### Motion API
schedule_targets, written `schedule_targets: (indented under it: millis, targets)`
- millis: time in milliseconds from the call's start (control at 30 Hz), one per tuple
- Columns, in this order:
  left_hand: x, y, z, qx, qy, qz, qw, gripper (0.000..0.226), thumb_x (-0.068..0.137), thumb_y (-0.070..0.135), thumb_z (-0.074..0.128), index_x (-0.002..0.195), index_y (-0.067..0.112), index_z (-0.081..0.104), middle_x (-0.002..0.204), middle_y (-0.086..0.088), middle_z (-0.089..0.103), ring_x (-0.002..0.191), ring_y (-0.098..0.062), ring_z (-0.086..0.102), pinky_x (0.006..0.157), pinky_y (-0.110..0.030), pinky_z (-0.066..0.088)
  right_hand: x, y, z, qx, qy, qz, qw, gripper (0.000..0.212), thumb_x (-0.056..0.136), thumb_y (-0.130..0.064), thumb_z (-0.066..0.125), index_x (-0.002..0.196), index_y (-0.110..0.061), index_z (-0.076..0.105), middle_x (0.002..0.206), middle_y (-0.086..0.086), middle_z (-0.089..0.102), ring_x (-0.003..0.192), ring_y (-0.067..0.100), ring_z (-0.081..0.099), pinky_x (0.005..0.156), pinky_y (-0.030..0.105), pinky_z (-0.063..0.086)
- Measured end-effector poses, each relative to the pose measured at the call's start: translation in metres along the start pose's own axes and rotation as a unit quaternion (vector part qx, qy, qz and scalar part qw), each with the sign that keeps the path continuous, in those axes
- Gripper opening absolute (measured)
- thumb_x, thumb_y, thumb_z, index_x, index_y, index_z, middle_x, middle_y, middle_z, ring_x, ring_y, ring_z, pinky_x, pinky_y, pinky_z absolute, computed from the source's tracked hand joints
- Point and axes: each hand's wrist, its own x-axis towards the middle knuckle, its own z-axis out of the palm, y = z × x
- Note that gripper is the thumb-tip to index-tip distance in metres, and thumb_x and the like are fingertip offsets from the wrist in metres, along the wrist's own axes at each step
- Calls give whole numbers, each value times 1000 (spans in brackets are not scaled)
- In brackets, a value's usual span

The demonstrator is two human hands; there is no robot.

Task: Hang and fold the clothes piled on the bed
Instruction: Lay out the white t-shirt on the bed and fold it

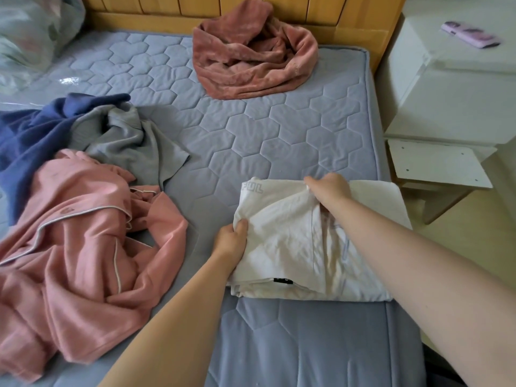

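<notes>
The big blue bed point(251, 141) has a white shirt point(282, 247) lying at its near right corner. The left hand point(231, 241) pinches the shirt's left edge. The right hand point(329, 188) grips a fold at the shirt's far side.

Quilted blue bed point(245, 129) under scattered clothes point(83, 219).

Clothes spread over the bed point(251, 129)

Folded garment point(293, 247) near right; pyjama top point(83, 233) left; bundled garment point(251, 57) behind, by headboard point(321, 12).
</notes>
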Motion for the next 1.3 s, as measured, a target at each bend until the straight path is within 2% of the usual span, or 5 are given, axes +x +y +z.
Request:
schedule_targets:
  millis: [200, 433, 767, 1000, 1300]
  targets:
    - [1, 1, 2, 8, 8, 2, 1000, 35, 97, 35, 41, 75, 15, 58, 75, -1, 61, 69, -17, 56, 57, -27, 41, 17, -26, 3, -72, -36, -12, 997, 32, 86, -28, 61, 106, -4, 65, 107, 13, 66, 99, 30, 63, 78, 29, 47]
    - [1, 2, 3, 6, 13, 0, 1000, 36, 98, 36, 42, 73, 15, 57, 72, 0, 58, 65, -14, 53, 54, -27, 38, 12, -12, -32, 348, -146, 244, 894, 28, 87, -3, 43, 59, -6, 43, 32, 6, 46, 25, 16, 49, 33, 23, 47]
    - [2, 0, 2, 10, 10, -1, 1000, 37, 98, 37, 40, 76, 13, 59, 77, -2, 62, 70, -17, 57, 57, -27, 41, 10, 4, -39, 330, -297, 75, 893, 43, 89, 14, 28, 91, -13, 62, 76, 5, 66, 72, 20, 61, 64, 31, 52]
    - [2, 0, 3, 15, 20, 4, 1000, 38, 98, 36, 42, 71, 14, 56, 71, -1, 58, 67, -18, 54, 56, -27, 39, 24, 12, -31, 97, -31, -34, 994, 36, 76, 12, 51, 58, -18, 57, 40, -5, 51, 41, 15, 46, 43, 21, 38]
    - [4, -1, 3, 26, 23, 8, 999, 36, 98, 35, 40, 75, 12, 56, 73, -1, 58, 71, -19, 55, 59, -29, 38, 9, 10, -35, -159, 50, -273, 947, 7, 83, -10, 58, 80, -13, 63, 75, 4, 59, 79, 28, 58, 64, 29, 39]
